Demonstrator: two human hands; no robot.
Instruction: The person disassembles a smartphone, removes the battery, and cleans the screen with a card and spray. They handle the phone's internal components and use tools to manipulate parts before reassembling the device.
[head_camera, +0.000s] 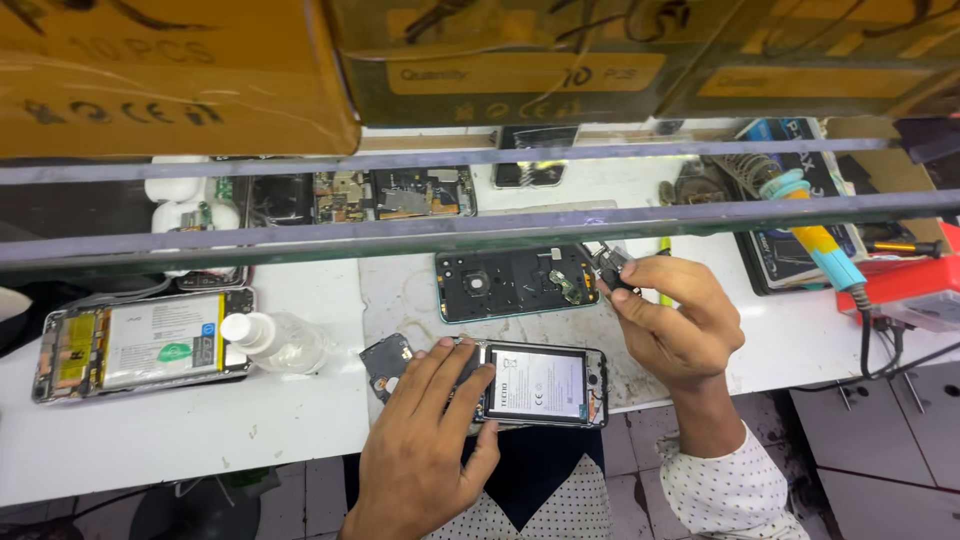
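Observation:
My left hand (425, 440) lies flat on the left end of an opened phone (545, 385) whose battery shows, near the front edge of the white bench. My right hand (675, 320) is raised above the bench and pinches a small dark part (615, 268) between thumb and fingers. Just behind it lies a dark phone back cover (500, 283), inner side up. A small dark plate (385, 358) rests beside my left hand.
Another opened phone with a large battery (140, 345) lies at the left, beside a tipped clear bottle (275, 340). A soldering iron (820, 245) sits at the right. Glass shelf edges (400, 235) cross the view under cardboard boxes (170, 75).

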